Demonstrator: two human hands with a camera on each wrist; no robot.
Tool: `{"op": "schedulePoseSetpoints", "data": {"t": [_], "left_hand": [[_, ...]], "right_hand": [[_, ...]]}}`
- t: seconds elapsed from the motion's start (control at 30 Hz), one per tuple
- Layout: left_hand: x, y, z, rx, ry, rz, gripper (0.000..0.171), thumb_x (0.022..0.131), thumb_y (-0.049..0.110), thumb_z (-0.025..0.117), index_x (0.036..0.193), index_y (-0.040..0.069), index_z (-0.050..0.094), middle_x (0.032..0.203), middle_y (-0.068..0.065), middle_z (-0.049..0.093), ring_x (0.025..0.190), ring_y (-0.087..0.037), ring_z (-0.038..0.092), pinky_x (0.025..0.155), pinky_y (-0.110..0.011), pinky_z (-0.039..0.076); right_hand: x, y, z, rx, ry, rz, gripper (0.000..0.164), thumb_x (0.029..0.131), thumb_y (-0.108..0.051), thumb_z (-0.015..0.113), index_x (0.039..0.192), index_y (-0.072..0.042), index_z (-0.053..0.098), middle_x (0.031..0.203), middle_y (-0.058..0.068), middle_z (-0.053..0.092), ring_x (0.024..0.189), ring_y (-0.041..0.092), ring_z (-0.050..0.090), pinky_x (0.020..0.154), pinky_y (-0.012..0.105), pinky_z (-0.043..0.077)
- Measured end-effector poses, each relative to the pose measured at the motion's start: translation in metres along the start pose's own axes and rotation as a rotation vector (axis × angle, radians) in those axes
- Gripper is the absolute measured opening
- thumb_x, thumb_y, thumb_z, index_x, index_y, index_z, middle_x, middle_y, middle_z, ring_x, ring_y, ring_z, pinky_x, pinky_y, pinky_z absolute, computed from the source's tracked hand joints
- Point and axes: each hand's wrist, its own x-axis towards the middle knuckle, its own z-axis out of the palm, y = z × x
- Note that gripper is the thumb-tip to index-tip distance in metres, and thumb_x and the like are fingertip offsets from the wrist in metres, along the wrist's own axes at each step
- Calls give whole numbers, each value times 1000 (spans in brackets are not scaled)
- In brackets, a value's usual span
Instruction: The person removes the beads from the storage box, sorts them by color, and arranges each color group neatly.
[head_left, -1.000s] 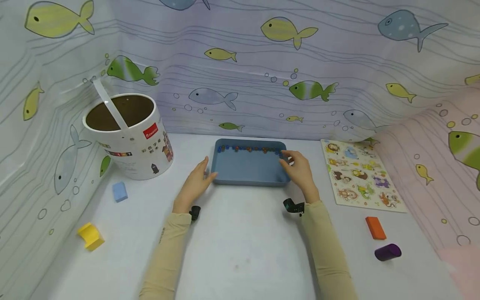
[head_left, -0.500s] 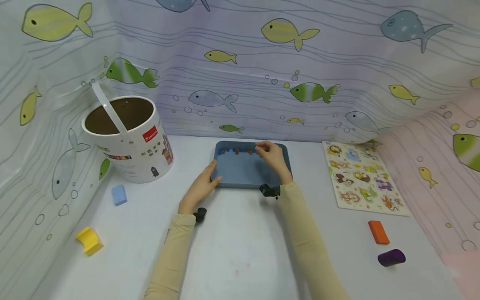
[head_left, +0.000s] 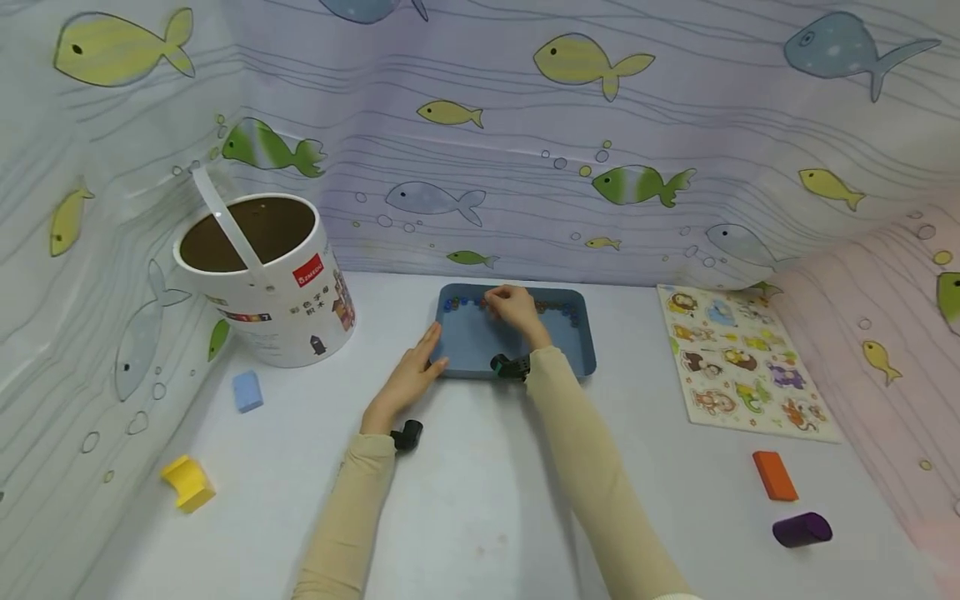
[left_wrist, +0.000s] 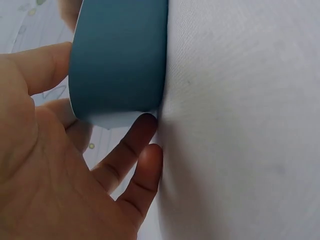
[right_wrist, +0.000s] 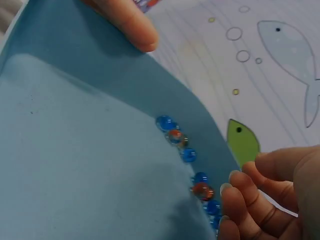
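- Shallow blue tray (head_left: 472, 346): against left hand's (head_left: 408, 379) spread fingers.
- Glass marbles (right_wrist: 188, 155): beside right hand's (head_left: 513, 310) bunched fingertips; pinch, cannot tell.
- Apparent step: marble handling; next needs fingertip precision.

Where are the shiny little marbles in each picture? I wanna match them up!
Head: near the middle, along the far wall of the blue tray; the right hand hides some marbles.
Left wrist: not in it.
Right wrist: right of the middle, in a line of marbles running down toward the fingertips.
Shared landmark: the blue tray, top left of the middle in the left wrist view.
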Motion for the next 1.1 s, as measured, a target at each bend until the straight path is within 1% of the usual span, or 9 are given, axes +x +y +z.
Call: {"op": "schedulePoseSetpoints", "data": {"t": [0.13, 0.2, 0.3, 0.43, 0.6, 0.8, 0.97, 1.03, 1.1], "left_hand": [[-4, 3, -1, 18, 23, 12, 65, 104, 35, 40, 155, 5, 14, 164, -9, 9, 134, -44, 35, 115, -58, 26], [-5, 2, 0, 10, 26, 19, 62, 105, 33, 38, 155, 4, 15, 164, -10, 10, 134, -44, 35, 115, -58, 26], [-5, 1, -1, -36, 11, 22, 58, 106, 25, 37, 155, 5, 14, 164, -10, 9, 140, -43, 29, 117, -59, 21], [-5, -3, -2, -86, -13, 18, 56, 106, 20, 37, 155, 4, 14, 164, -13, 9, 145, -41, 22, 119, -59, 17], [-3, -6, -5, -94, -37, 36, 56, 106, 18, 36, 154, 2, 14, 164, -14, 8, 150, -36, 12, 121, -57, 10], [-4, -4, -4, -74, -100, 52, 56, 106, 17, 35, 154, 0, 11, 163, -17, 5, 150, -37, 7, 121, -58, 7], [-5, -5, -5, -78, -86, 58, 57, 106, 16, 36, 154, 1, 10, 163, -17, 4, 150, -39, 8, 120, -60, 8], [-3, -7, -7, -73, -74, 60, 57, 106, 15, 35, 154, 1, 9, 163, -17, 4, 150, -39, 8, 120, -61, 8], [0, -9, -8, -74, -72, 59, 57, 106, 15, 35, 154, 1, 9, 163, -16, 4, 150, -39, 8, 120, -61, 8]], "right_hand": [[5, 1, 9, 0, 9, 30, 27, 99, -27, 55, 114, -7, 68, 102, 14, 71, 73, 12, 63, 69, 26, 56], [6, 3, 12, 4, 7, 36, 27, 99, -26, 55, 113, -7, 68, 103, 14, 71, 72, 11, 63, 69, 26, 56], [7, 7, 15, 13, 8, 50, 27, 100, -26, 54, 114, -6, 67, 102, 15, 71, 73, 12, 64, 68, 26, 56], [10, 12, 18, 27, 22, 63, 28, 100, -26, 54, 114, -6, 66, 101, 15, 71, 74, 16, 66, 65, 26, 55], [15, 14, 20, 3, 19, 41, 26, 99, -26, 55, 111, -7, 68, 100, 13, 71, 79, 18, 66, 65, 26, 55], [13, 22, 17, -117, -2, 55, 21, 97, -26, 59, 108, -11, 69, 98, 10, 70, 77, 17, 64, 62, 26, 54], [11, 19, 17, -271, -19, 25, 21, 95, -26, 61, 105, -9, 70, 104, 9, 70, 76, 16, 60, 61, 26, 47], [11, 16, 16, -308, -33, 14, 22, 94, -27, 62, 103, -8, 70, 105, 10, 70, 77, 17, 58, 62, 26, 46], [11, 15, 14, -313, -59, 16, 24, 94, -28, 63, 102, -6, 70, 104, 11, 70, 78, 18, 60, 65, 28, 49]]}}
